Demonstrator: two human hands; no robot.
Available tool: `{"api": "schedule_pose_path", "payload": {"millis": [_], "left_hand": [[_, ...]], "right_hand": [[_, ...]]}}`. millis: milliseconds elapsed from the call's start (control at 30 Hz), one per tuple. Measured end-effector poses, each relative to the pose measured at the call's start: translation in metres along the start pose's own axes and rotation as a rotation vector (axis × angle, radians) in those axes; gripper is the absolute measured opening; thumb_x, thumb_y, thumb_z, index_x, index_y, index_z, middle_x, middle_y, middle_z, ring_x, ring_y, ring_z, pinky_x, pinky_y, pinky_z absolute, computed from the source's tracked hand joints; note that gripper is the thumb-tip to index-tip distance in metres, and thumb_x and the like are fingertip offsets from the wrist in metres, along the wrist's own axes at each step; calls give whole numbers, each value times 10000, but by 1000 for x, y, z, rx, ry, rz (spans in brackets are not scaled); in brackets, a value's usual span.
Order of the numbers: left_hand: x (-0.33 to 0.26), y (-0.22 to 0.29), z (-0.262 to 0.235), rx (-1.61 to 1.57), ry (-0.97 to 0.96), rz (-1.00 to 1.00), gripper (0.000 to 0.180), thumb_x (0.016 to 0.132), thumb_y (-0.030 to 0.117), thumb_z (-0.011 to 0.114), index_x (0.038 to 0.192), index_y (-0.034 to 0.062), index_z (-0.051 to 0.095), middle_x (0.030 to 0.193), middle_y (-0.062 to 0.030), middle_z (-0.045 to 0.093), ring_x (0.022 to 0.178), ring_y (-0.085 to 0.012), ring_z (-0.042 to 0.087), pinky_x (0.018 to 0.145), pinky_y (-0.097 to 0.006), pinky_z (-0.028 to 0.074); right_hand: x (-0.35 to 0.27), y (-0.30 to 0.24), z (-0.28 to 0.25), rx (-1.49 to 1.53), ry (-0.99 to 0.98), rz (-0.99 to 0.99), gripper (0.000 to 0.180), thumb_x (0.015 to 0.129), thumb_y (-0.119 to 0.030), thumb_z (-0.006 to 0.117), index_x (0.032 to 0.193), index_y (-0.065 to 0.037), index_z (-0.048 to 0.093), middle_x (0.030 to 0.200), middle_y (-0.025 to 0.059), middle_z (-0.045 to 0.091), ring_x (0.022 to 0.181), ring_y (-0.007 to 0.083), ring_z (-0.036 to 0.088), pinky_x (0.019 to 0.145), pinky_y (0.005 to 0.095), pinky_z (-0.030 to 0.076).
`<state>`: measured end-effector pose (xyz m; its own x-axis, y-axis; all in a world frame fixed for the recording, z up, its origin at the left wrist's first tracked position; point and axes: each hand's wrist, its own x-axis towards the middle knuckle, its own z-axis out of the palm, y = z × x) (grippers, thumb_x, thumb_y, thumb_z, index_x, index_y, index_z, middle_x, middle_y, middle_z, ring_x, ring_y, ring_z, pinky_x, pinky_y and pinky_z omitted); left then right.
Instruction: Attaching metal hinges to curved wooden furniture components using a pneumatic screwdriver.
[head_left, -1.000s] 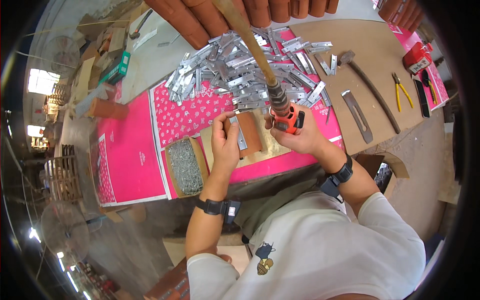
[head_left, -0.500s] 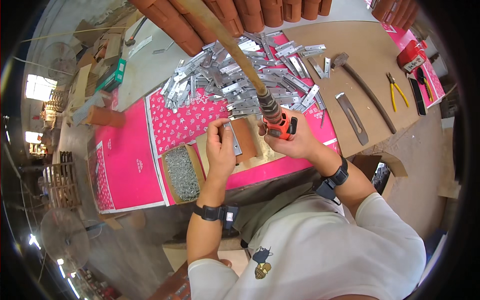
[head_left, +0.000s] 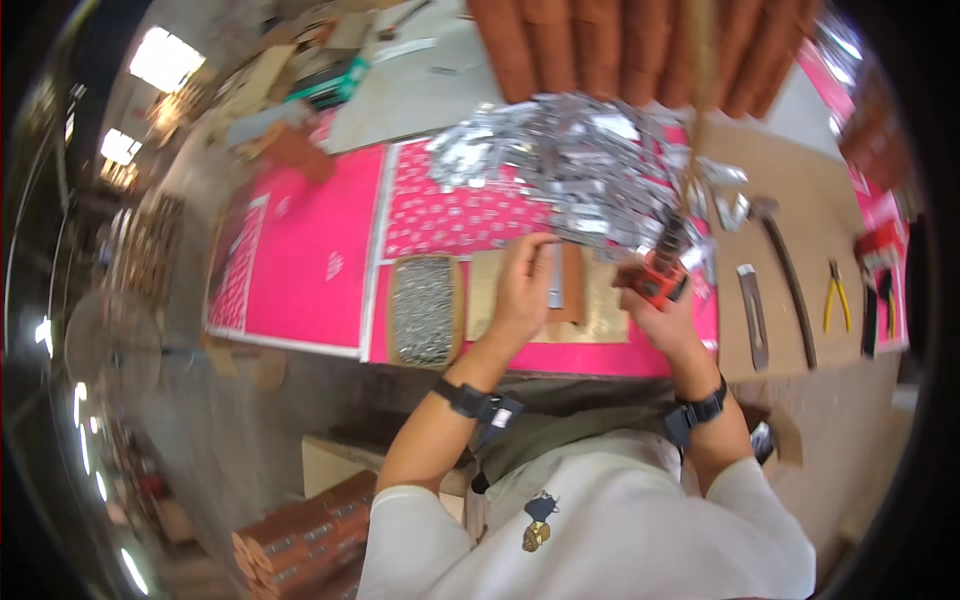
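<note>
Left hand (head_left: 522, 285) pressed down on a flat metal strip (head_left: 555, 277), fingers curled over its near end, pinning it against a brown wooden block (head_left: 573, 285) on a tan board (head_left: 600, 318). Right hand (head_left: 668, 318) closed around an orange-and-black power tool (head_left: 660, 278), held just right of the strip and tipped toward it; tip not clearly visible in the blur, so contact with the strip cannot be told. Compared with half a second ago, same grips on both sides, left hand still over the strip, right hand still wrapped on the tool beside it; whole scene shifted lower and rightward in the head view and smeared by motion. Hose or cable (head_left: 697, 110) rising from the tool toward the top edge, now nearly vertical rather than slanting up-left as before. Just left of the left hand, a wooden tray of small grey fasteners (head_left: 424, 310), unmoved relative to the board. Beyond both hands, a heap of shiny metal pieces (head_left: 580, 165) on pink patterned sheets (head_left: 310, 260). Right of the tool hand, on bare cardboard, a long-handled hammer (head_left: 787, 265), a flat metal bar (head_left: 753, 310) and yellow-handled pliers (head_left: 836, 293), well apart from the grip. Black wristbands on both wrists.
</note>
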<state>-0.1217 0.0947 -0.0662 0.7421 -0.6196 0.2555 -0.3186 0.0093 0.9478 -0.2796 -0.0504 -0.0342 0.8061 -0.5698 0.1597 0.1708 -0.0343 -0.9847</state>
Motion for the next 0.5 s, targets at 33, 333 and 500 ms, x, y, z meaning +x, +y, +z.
{"api": "schedule_pose_path", "payload": {"millis": [33, 333, 500], "left_hand": [[-1, 1, -4, 22, -19, 42, 273, 1031, 235, 517, 1179, 15, 586, 1102, -141, 613, 1067, -286, 583, 981, -366, 437], [-40, 68, -102, 749, 157, 134, 268, 859, 99, 702, 1117, 37, 667, 1061, -168, 654, 1055, -336, 600, 906, -416, 476], [-70, 65, -168, 1073, 138, -78, 262, 844, 101, 702, 1101, 52, 689, 1013, -139, 637, 995, -326, 584, 851, -434, 479]], "right_hand": [[-1, -4, 4, 109, 18, 44, 251, 759, 8, 676, 1002, -6, 618, 920, 78, 672, 779, 107, 624, 692, 287, 516], [7, -7, 0, -2, -75, 39, 266, 768, 6, 641, 1032, -7, 618, 884, 66, 662, 709, 98, 608, 641, 266, 501], [10, -8, 6, 28, -101, 19, 253, 772, 13, 638, 1024, -1, 616, 879, 64, 658, 722, 106, 615, 647, 269, 507]]}}
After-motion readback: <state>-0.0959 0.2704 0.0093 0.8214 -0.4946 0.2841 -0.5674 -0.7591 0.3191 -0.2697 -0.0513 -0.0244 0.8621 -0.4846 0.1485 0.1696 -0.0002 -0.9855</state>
